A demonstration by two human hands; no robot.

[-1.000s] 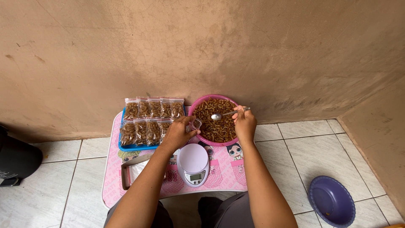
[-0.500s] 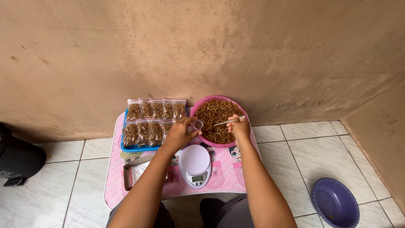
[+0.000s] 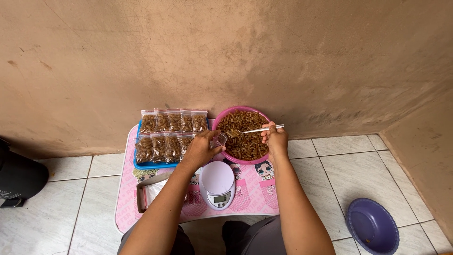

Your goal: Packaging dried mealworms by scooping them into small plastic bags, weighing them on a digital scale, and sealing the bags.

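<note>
Head camera looks steeply down, fairly near, facing the wall (image 3: pixel 226 52).

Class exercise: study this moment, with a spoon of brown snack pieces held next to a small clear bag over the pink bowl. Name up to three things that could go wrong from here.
1. The small clear bag in the left hand has a narrow mouth; pieces off the spoon in the right hand may miss it.
2. The bag is at the pink bowl's rim, so spills could land on the pink table or the scale.
3. The bowl sits near the table's edge; a forearm nudge might tip it.
</note>
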